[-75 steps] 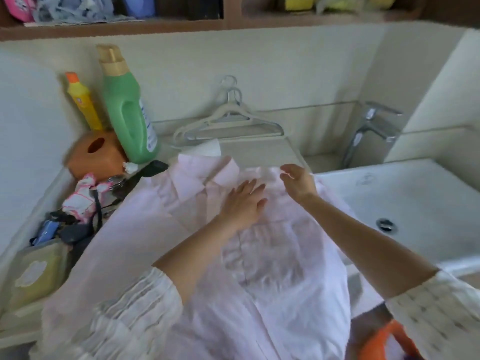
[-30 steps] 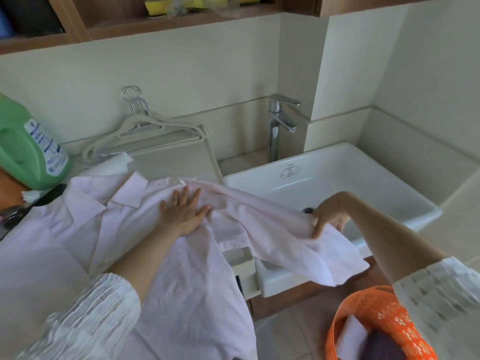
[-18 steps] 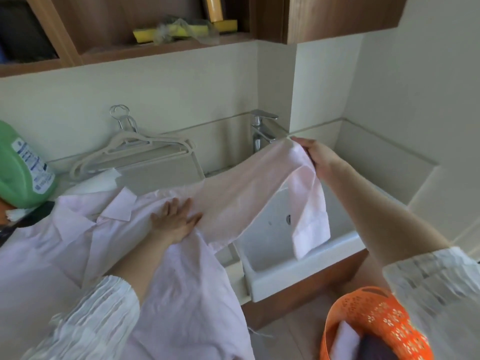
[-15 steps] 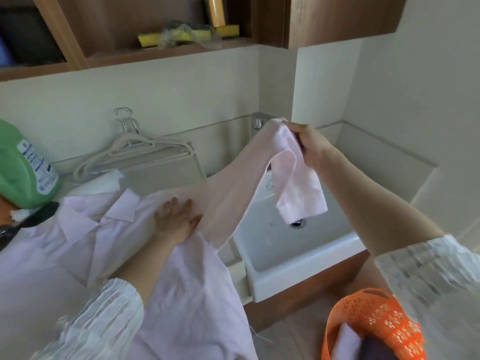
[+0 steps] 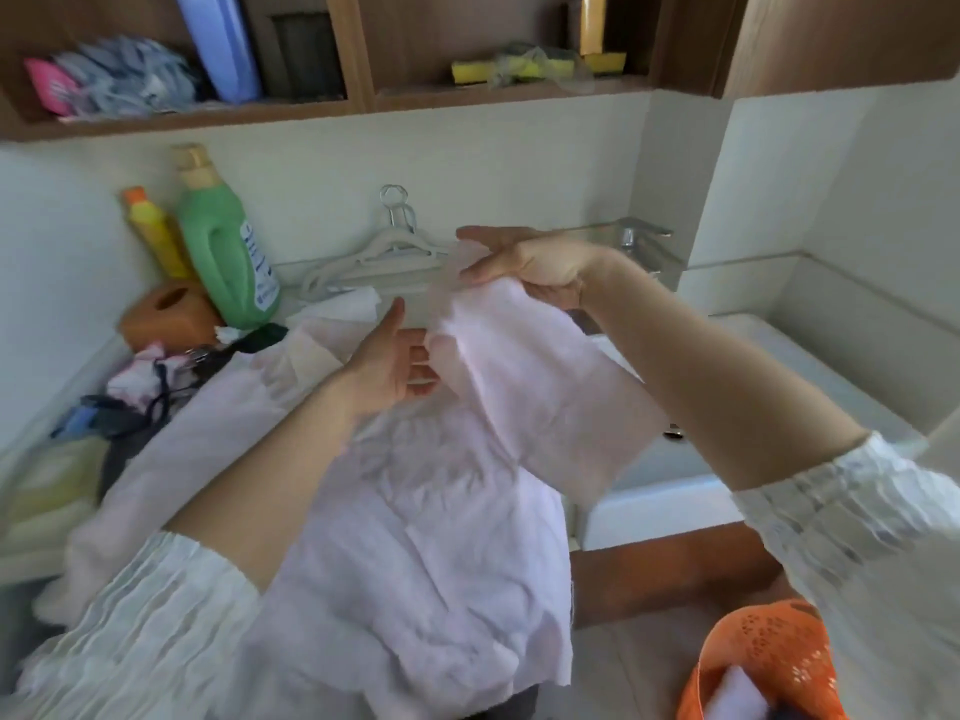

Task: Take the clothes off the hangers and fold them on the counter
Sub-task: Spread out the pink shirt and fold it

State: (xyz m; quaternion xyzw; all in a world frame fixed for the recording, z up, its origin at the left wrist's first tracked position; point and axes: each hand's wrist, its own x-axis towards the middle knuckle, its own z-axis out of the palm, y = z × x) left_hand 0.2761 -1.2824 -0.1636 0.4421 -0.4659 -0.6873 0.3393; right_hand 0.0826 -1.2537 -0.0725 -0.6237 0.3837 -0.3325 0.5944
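A pale pink shirt lies spread on the counter, its hem hanging over the front edge. My right hand grips the end of the shirt's sleeve and holds it lifted above the shirt body. My left hand is raised off the shirt, palm turned toward the sleeve, fingers at its edge; whether they pinch the cloth is unclear. Two white hangers lean against the back wall with nothing on them.
A green detergent bottle, a yellow bottle, an orange holder and small clutter crowd the counter's left. A white sink with a faucet is at right. An orange basket stands on the floor.
My right hand carried the sleeve from over the sink leftward across the shirt. My left hand lifted off the shirt and came up to the sleeve. The view swung left.
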